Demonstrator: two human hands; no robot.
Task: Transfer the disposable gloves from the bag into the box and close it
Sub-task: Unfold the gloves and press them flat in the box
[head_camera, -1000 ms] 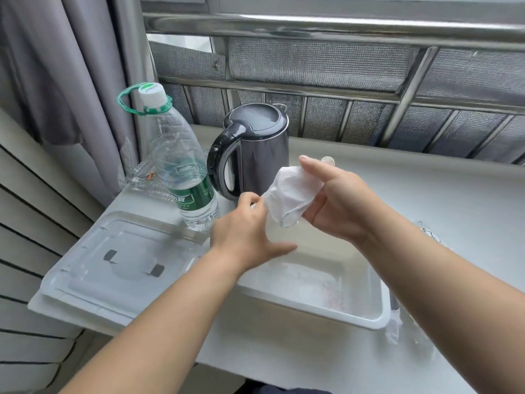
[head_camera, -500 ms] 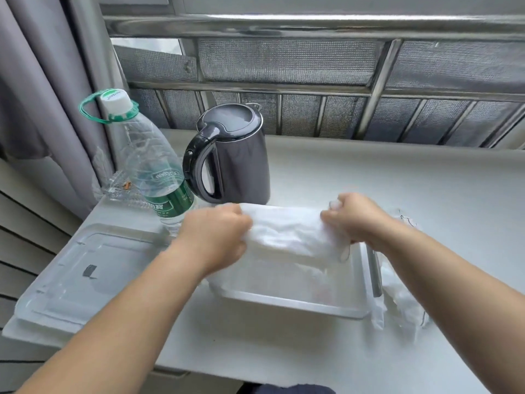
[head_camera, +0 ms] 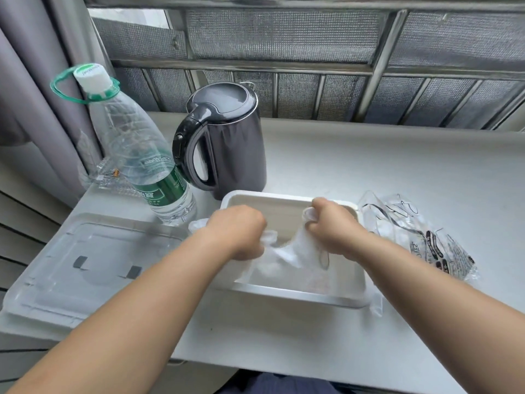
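Left hand (head_camera: 238, 231) and right hand (head_camera: 332, 226) each clutch an end of the disposable gloves (head_camera: 295, 251), down inside the white box (head_camera: 272, 196). The crumpled bag (head_camera: 420, 237) lies at the box's 3 o'clock, the clear lid (head_camera: 85, 265) at 9 o'clock.

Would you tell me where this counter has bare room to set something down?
Bare counter lies right of the kettle, behind the bag, and along the front edge before the box. Crowded: lid, bottle and kettle at left; left hand and right hand grip gloves in the box.
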